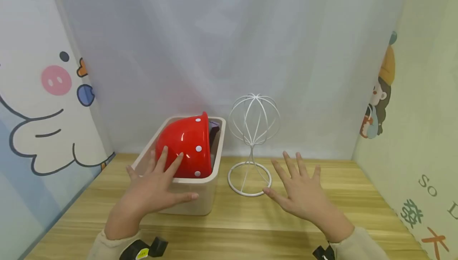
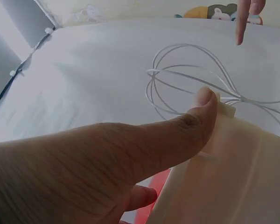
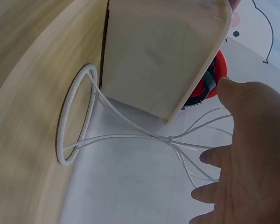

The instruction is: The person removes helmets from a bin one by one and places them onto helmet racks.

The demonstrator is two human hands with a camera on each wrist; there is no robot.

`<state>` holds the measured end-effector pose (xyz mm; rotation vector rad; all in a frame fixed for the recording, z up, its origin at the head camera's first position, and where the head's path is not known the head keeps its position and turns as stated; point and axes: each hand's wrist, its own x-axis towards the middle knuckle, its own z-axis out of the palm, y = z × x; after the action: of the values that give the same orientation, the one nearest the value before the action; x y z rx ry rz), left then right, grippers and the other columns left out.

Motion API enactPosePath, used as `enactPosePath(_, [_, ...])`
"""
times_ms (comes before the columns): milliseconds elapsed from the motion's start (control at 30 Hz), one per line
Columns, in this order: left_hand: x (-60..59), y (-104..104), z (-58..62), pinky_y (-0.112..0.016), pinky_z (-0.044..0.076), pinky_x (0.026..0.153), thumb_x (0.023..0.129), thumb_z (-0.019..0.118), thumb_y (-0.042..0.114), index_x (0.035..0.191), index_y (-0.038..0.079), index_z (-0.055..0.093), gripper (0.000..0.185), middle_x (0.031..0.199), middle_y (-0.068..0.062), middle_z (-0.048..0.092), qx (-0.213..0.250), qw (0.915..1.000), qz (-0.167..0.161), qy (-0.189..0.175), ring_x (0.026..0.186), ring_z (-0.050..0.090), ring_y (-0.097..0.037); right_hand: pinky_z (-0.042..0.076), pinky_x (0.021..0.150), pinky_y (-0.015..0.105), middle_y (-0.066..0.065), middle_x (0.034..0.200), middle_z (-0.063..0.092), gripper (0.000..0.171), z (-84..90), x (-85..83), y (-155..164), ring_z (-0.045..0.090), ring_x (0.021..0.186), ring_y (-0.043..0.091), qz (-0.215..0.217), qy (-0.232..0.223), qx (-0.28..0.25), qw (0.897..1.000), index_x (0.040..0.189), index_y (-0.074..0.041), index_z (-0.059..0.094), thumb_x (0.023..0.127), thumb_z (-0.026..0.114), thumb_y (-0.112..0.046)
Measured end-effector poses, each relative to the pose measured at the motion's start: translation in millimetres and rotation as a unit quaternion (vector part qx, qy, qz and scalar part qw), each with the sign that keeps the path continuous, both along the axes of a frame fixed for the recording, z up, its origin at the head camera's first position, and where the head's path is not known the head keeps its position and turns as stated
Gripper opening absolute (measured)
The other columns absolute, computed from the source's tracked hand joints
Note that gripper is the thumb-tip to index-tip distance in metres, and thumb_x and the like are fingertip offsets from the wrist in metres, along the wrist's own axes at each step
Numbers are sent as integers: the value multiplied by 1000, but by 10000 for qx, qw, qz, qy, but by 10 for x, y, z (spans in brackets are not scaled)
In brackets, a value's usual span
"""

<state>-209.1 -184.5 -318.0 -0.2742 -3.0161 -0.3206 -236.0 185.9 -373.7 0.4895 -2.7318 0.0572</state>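
A glossy red helmet [image 1: 184, 144] with white dots lies on its side in a cream plastic bin [image 1: 195, 196]. In the right wrist view, dark lining and a strap [image 3: 209, 80] show at the helmet's opening. My left hand [image 1: 154, 188] spreads its fingers over the bin's near left side, in front of the helmet; whether it touches either, I cannot tell. To the right of the bin a white wire stand [image 1: 252, 146] stands upright, with a round cage top and a ring base. My right hand [image 1: 302, 190] is held with fingers spread, right of the stand, holding nothing.
Both hands are over a wood-grain table [image 1: 257, 228]. A pale grey curtain [image 1: 304, 73] hangs behind it, with cartoon-printed walls [image 1: 411, 113] at both sides. Something dark and purplish [image 1: 214, 129] sits in the bin beside the helmet.
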Motion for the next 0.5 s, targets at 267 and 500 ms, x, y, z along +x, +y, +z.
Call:
enactPosePath(267, [-69,-336,57,-89,5,91,72,51,85,157,21,12,113,161,-22,8,464,9982,272,254,143,9,-55,37,104,66,11,153,39,66,84,9,-317,39,140,37,866,-55,-909,9921,146,-21,41,93,53,-57])
enactPosePath(500, [-232,-705,-73,-79,21,99,75,53,81,154,1,-6,126,160,-27,-3,1088,9927,510,-58,143,8,-54,50,101,41,2,133,61,40,243,-86,-824,60,121,22,1792,-58,-2662,9471,131,-16,57,95,59,-34])
